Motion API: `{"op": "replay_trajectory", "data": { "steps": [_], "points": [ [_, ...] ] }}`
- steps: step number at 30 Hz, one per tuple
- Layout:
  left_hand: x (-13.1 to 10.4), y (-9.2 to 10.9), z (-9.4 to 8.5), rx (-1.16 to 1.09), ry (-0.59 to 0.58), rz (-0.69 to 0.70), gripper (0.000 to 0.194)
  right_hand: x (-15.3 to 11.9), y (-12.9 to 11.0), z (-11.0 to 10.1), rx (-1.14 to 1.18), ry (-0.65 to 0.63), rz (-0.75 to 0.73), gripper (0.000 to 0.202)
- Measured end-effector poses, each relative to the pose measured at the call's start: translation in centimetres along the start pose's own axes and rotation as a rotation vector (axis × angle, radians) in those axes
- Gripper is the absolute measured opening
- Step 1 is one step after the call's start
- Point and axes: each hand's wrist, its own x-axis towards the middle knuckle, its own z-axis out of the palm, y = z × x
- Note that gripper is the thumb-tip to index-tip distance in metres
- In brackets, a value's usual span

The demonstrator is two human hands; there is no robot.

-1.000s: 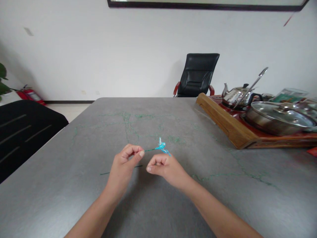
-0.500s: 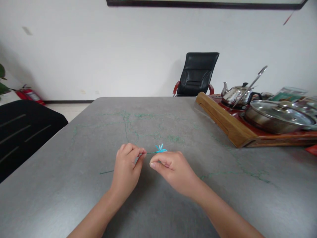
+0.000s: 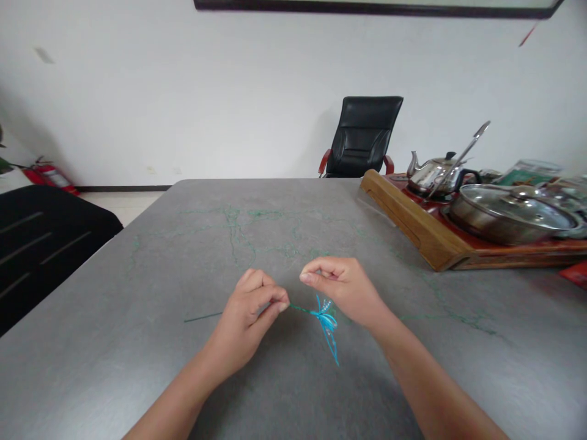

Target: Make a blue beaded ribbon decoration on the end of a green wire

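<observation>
Left hand (image 3: 250,321) pinches the green stem (image 3: 301,308) of 1 blue flower (image 3: 327,322) above a gray table (image 3: 114,379); right hand (image 3: 349,291) hovers near, its grip impossible to tell.

Two bare forearms reach in from the near edge, angled toward each other. The left forearm (image 3: 183,388) slants far and to the right, ending in the left hand (image 3: 257,311), its back turned up, fingers bent and thumb pressed toward the index fingertip in a pinch aimed right. The right forearm (image 3: 426,373) slants far and to the left; the right hand (image 3: 346,284) sits slightly farther away, fingers curled, thumb and index tips together, pointing left. The hands are near each other, not touching.
</observation>
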Motion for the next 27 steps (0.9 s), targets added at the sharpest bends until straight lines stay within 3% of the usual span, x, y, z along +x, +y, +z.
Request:
{"op": "replay_trajectory", "data": {
  "steps": [5,11,17,21,27],
  "points": [
    [0.1,0.4,-0.4,-0.174,-0.014,-0.087,0.016,0.8,1.4,0.1,0.254,-0.086,0.111,0.019],
    [0.0,-0.1,-0.3,-0.355,0.048,-0.199,0.013,1.1,2.4,1.9,0.389,-0.159,0.212,0.027],
    [0.0,-1.0,0.1,-0.420,0.240,-0.373,0.015,0.6,2.2,4.1,0.308,-0.222,0.103,0.023],
    [0.0,-1.4,0.3,-0.446,0.332,-0.457,0.014,0.0,2.0,5.7,0.295,-0.235,0.140,0.018],
    [-0.1,-1.9,0.4,-0.281,0.396,-0.430,0.010,-1.0,0.5,6.2,0.217,-0.233,0.089,0.017]
  ]
}}
